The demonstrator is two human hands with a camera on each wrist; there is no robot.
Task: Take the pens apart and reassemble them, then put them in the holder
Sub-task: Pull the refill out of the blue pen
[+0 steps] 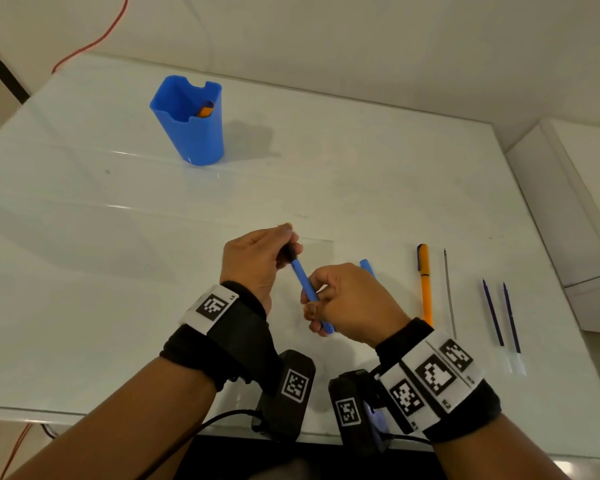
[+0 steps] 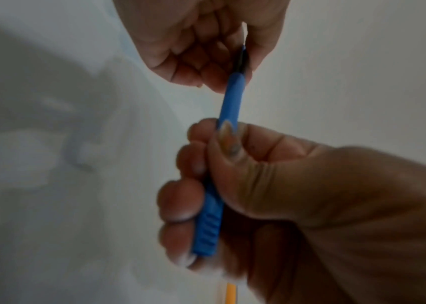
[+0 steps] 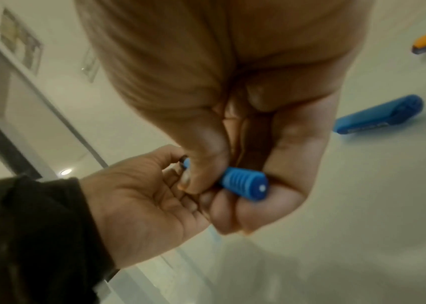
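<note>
A blue pen barrel [image 1: 303, 278] is held slanted between both hands above the white table [image 1: 118, 271]. My left hand [image 1: 288, 244] pinches its black tip section [image 2: 241, 59] at the far end. My right hand [image 1: 314, 299] is wrapped round the lower barrel, and the ribbed rear end [image 3: 245, 182] sticks out of the fist. The blue cap [image 1: 366, 265] lies on the table just behind my right hand. The blue holder [image 1: 191, 133] stands far left with an orange pen [image 1: 205, 109] inside.
To the right of my hands lie an orange pen [image 1: 425, 285], a thin grey refill [image 1: 449, 292] and two blue refills [image 1: 492, 313], all roughly parallel. A red cable [image 1: 94, 43] runs behind the table. A white cabinet [image 1: 586, 202] stands at the right edge.
</note>
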